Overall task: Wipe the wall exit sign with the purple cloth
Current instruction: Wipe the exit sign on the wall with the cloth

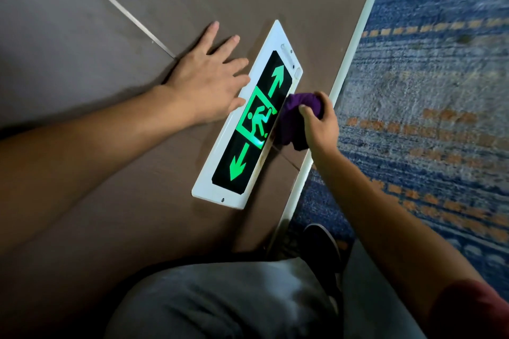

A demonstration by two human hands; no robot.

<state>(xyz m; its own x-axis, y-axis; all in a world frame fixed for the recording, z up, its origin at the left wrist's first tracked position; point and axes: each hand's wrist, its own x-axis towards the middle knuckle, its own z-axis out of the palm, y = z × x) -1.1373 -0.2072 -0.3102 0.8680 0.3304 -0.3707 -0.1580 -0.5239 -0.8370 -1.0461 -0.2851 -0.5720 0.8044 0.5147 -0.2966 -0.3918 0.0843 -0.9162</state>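
One exit sign [248, 115], long axis running lower-left to upper-right w/ 2 green arrows. Left hand [203, 85] flat, fingers spread on wall [110, 22]; right hand [319, 121] grips one purple cloth [292, 121] at sign's edge.

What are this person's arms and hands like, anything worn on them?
Both hands are bare: no gloves, rings or watch show on the left hand or the right hand. Both forearms are uncovered too. Only the right arm shows clothing, the edge of a short dark red sleeve at the upper arm. The left arm's upper part is out of frame.

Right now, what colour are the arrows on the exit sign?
Glowing green arrows, on a black panel; head view.
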